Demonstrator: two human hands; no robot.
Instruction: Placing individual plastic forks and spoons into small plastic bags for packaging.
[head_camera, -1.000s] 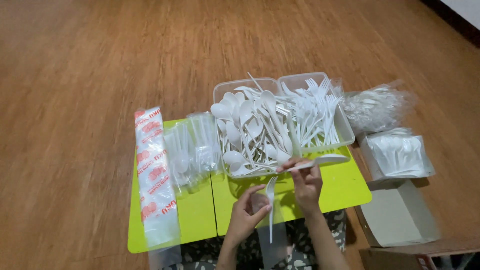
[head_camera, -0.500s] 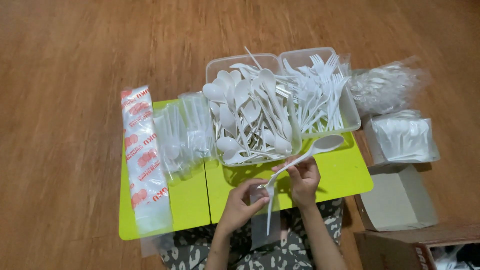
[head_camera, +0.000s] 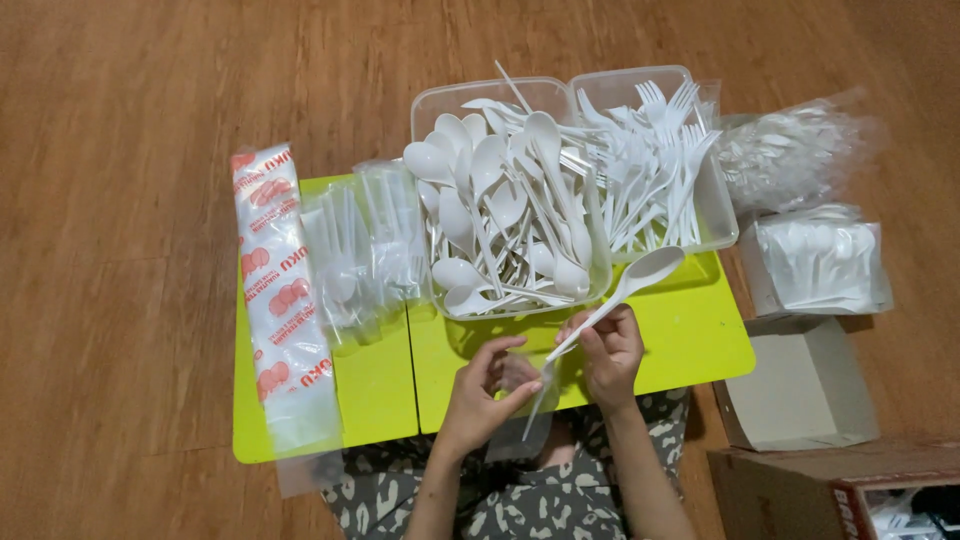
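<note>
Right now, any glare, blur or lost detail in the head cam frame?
Head view: sharp overall, even light, soft shadows. White spoons in the clear tub blend together; clear sleeves show mild glare. Spoon in the right hand is crisp; the left hand holds a clear bag, barely visible.

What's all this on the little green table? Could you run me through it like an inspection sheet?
Surface: lime-green low table on a wooden floor.
Job's things: white plastic spoon, small clear bag.
Clutter: tub of spoons, tub of forks, stack of clear sleeves, red-printed packet, bagged cutlery, open grey box, brown carton.
Grips: right hand pinches the spoon's handle; left hand fingers the clear bag at the handle's end.
Cables: nothing seen.
Surroundings: patterned clothing at the table's near edge; no other people seen.
</note>
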